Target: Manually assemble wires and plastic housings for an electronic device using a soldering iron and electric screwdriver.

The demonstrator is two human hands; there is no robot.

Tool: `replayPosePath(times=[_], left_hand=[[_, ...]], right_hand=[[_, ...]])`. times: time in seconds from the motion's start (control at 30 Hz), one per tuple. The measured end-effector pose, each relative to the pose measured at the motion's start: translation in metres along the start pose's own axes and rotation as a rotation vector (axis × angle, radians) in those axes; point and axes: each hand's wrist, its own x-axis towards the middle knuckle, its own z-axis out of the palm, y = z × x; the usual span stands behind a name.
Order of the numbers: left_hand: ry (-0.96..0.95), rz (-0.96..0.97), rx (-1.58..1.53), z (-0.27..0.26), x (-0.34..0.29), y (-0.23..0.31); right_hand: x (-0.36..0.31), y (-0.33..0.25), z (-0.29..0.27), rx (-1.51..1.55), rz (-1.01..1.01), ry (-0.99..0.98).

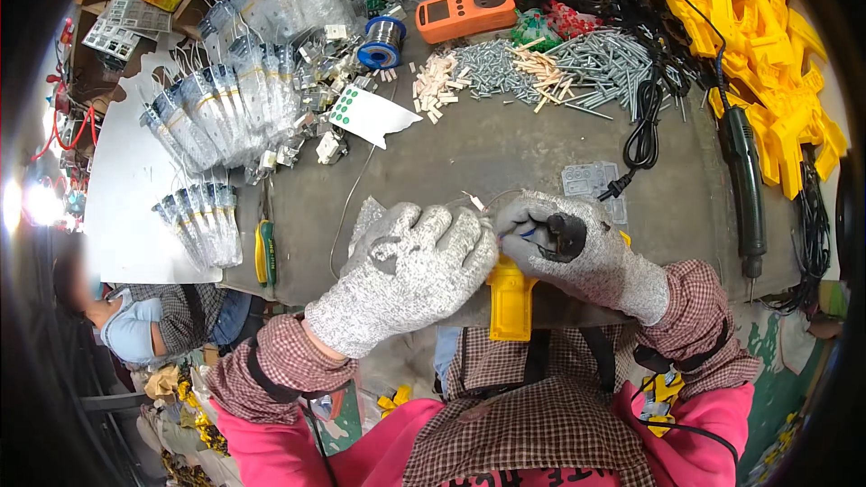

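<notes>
A yellow plastic housing (511,305) is held over the table's near edge, its handle-like end pointing toward me. My right hand (573,243), in a grey-white glove with dark patches, closes round its upper part; a bit of yellow shows beyond that hand. A small blue and dark piece shows at the right fingertips. My left hand (419,261), gloved alike, has bent fingers meeting at the housing's left side; what they pinch is hidden. A thin wire with a white end (474,202) sticks up between the hands. Clear plastic wrap (363,220) shows behind the left hand.
Bagged parts (212,113) lie at left, with yellow-green pliers (265,248) nearby. Farther back are a solder spool (382,41), an orange meter (466,13) and piled screws (604,68). At right are an electric screwdriver (742,180), a plug cord (642,131) and yellow housings (767,45). Someone sits at left.
</notes>
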Motion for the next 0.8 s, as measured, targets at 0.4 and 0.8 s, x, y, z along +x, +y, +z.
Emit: replayPosePath(times=[0.4,0.8], left_hand=[[0.141,-0.05,-0.24,-0.001,0.012,-0.011],[-0.236,-0.694,-1.443,0.008,0.012,-0.007]], right_hand=[[0.001,-0.002,-0.001,-0.038,-0.102,-0.026],[0.003,0.006,0.002,-0.044,-0.082,0.034]])
